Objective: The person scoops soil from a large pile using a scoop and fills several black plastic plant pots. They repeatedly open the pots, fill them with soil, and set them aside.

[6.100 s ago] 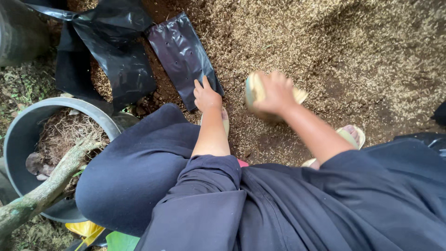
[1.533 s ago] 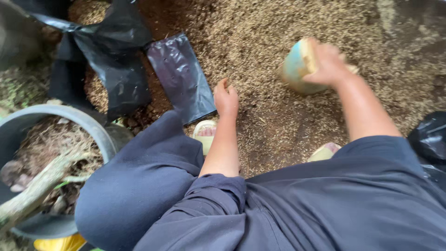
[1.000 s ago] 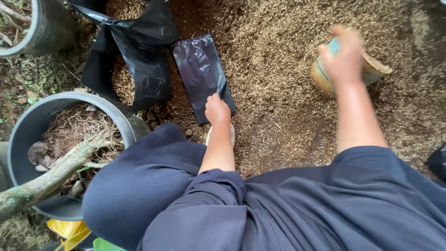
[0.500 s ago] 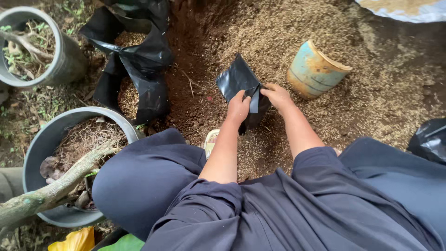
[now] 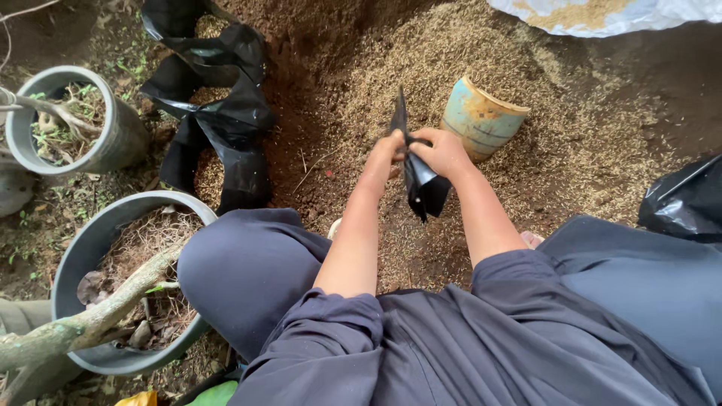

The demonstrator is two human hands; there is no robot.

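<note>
An empty black plastic bag [image 5: 421, 184] hangs between both my hands over a heap of husk-and-soil mix [image 5: 451, 90]. My left hand [image 5: 383, 150] pinches its upper edge from the left, and my right hand [image 5: 444, 150] grips it from the right. Just beyond my right hand a pale blue and yellow cup [image 5: 481, 119] lies tilted on the mix, apart from both hands. I squat, with my knees in dark trousers on either side.
Several filled black bags [image 5: 226, 120] stand at the far left of the heap. Two grey pots [image 5: 90, 248] [image 5: 113, 143] with dry plant stems are on my left. Another black bag [image 5: 684, 199] lies at the right, and a white sack [image 5: 602, 15] at the top.
My right hand let go of the cup, which now lies on the mix. Both hands took the flat black bag off the ground and lifted it upright between them.
</note>
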